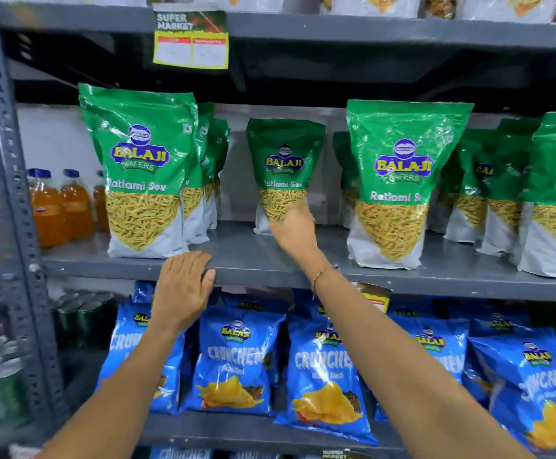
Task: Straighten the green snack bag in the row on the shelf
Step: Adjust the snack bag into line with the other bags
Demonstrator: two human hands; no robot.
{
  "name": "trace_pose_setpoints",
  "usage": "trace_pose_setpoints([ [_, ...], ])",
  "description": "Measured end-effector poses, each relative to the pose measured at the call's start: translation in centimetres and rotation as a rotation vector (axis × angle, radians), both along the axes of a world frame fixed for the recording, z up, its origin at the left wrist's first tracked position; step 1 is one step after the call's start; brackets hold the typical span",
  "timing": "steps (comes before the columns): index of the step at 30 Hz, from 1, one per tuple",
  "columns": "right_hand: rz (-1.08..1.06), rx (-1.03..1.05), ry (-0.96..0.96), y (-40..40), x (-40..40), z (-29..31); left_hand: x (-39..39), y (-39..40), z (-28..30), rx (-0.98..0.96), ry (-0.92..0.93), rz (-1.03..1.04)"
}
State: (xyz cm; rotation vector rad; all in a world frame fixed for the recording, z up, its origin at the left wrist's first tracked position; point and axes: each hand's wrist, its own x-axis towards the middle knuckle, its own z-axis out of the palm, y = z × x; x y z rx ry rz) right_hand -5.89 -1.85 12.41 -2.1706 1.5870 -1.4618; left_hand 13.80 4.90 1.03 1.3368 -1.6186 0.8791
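I see a grey metal shelf (256, 253) carrying a row of green snack bags. The green bag (284, 160) in question stands upright near the middle of the shelf, set further back than its neighbours. A front bag (140, 170) stands well to its left at the shelf edge, and another front bag (399, 180) stands to its right, also forward.

My right hand (294, 226) is at the lower front of the green bag, touching or just in front of its clear window. The fingers are hidden behind the back of the hand, so I cannot tell whether they grip the bag. A thin bracelet (321, 274) sits on that wrist.

My left hand (182, 288) lies flat and spread, holding nothing, with its fingertips (197, 258) on the front lip of the shelf, just below the left front bag.

Blue bags (236, 359) fill the shelf below. Orange bottles (61, 207) stand at the far left. A price tag (191, 39) hangs from the shelf above.
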Motion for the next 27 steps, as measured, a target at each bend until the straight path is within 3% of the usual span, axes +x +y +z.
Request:
trace_pose_setpoints([
  [6, -0.108, 0.223, -0.15, -6.5, 2.5, 0.1, 0.6, -2.4, -1.2, -0.169, -0.05, 0.043],
  [10, -0.175, 0.253, -0.217, -8.9, 3.5, 0.7, 0.8, -3.6, -1.6, -0.322, -0.073, 0.035],
  [14, -0.201, 0.407, -0.291, -10.4, 4.9, 0.4, 1.3, -4.3, -1.9, -0.358, -0.114, 0.038],
  [27, -0.213, 0.34, -0.203, -7.6, 4.7, 0.2, 1.0, -4.0, -1.8, -0.342, -0.094, 0.038],
])
